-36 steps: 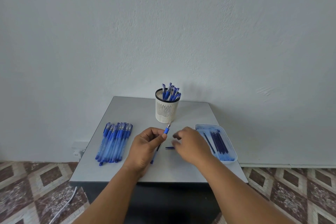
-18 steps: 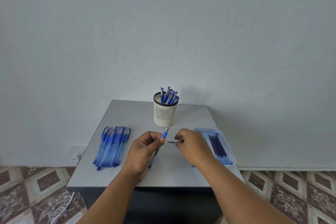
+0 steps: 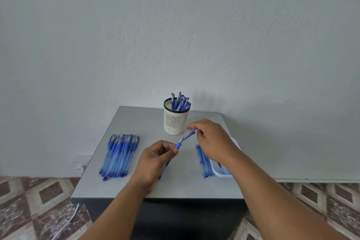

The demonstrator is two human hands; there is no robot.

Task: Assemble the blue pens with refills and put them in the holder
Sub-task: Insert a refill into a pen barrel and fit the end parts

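Left hand (image 3: 155, 159) has its fingers curled round a blue translucent plastic pen (image 3: 178, 145) above the grey bench (image 3: 136, 121), tip pointing up. Right hand (image 3: 211, 140) pinches a small blue pen cap (image 3: 190, 135) just off that tip, right in front of the cream slotted plastic holder (image 3: 176, 121).

Pens (image 3: 119, 155) left, holder (image 3: 176, 121) behind

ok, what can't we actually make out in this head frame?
- Pen barrel: hidden inside the left hand.
- Cap: blurred, whether it touches the pen tip is unclear; right hand covers its far end.
- Tray contents: mostly behind the right forearm.
- Holder pen count: too small.
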